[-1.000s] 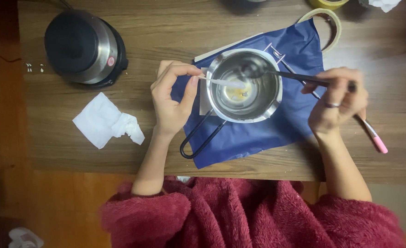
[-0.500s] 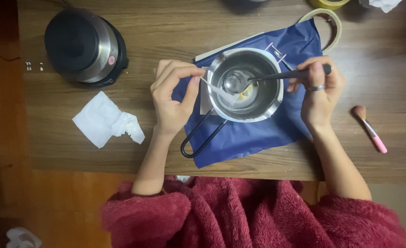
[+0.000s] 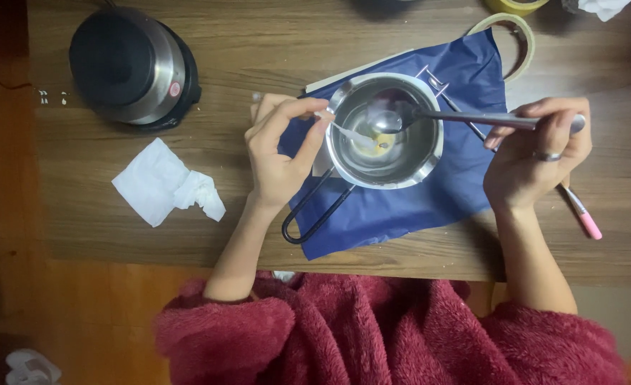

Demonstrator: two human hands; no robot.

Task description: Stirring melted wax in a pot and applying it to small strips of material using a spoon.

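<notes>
- On the wooden table (image 3: 116, 235), on a blue sheet (image 3: 429, 207): round steel pot (image 3: 415, 160) with black loop handle, placed as half a second ago.
- Spoon (image 3: 472, 117) (long, metal): bowl has slid further into the pot; right hand (image 3: 536, 153) grips its handle, fingers curled.
- Left hand (image 3: 280, 153): pinches a thin white strip (image 3: 351, 133) at the rim.
- Pink brush (image 3: 583, 214): beside the right wrist, untouched.
</notes>
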